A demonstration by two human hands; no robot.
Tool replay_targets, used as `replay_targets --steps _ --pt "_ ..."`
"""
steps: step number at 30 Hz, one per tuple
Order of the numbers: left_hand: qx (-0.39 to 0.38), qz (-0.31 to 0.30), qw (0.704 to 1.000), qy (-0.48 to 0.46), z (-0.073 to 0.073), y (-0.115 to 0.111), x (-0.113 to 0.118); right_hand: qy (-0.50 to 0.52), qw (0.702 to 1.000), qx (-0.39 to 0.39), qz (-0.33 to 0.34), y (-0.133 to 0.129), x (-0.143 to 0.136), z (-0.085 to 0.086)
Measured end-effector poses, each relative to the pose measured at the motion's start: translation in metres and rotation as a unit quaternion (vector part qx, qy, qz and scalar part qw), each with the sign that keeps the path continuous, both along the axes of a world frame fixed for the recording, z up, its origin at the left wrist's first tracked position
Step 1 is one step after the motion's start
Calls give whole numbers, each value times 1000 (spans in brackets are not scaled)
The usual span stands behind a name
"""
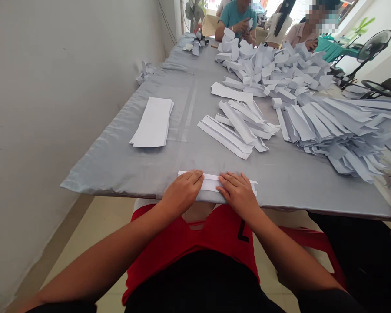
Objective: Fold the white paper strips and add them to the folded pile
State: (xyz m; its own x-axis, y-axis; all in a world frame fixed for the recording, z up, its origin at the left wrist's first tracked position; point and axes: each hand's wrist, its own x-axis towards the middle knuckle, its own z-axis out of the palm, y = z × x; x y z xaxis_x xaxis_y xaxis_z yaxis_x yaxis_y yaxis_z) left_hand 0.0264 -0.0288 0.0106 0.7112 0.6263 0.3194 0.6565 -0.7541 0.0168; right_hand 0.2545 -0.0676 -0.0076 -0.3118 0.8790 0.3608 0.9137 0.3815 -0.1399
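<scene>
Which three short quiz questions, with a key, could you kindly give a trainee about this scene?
1. True or false: the left hand and the right hand both touch the same strip of paper.
2. Which is nearest to the neat stack of flat paper?
A) the left hand
B) the right hand
C) the big loose heap of paper
3. Fill in the colour: the tablecloth is ____.

Key: 1. True; 2. A; 3. grey.
</scene>
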Motion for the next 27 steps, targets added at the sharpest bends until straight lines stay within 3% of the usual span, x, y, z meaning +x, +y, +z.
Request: replay_targets --steps 11,19,27 --pt "4 10 999 -50 -14 1 -4 5 1000 -6 9 -1 1 0" --pt "-15 12 999 -25 -11 3 -3 -28 989 -75 120 9 -10 7" --pt "-23 64 997 -44 -11 -1 -16 -19 995 -66 73 -7 29 3"
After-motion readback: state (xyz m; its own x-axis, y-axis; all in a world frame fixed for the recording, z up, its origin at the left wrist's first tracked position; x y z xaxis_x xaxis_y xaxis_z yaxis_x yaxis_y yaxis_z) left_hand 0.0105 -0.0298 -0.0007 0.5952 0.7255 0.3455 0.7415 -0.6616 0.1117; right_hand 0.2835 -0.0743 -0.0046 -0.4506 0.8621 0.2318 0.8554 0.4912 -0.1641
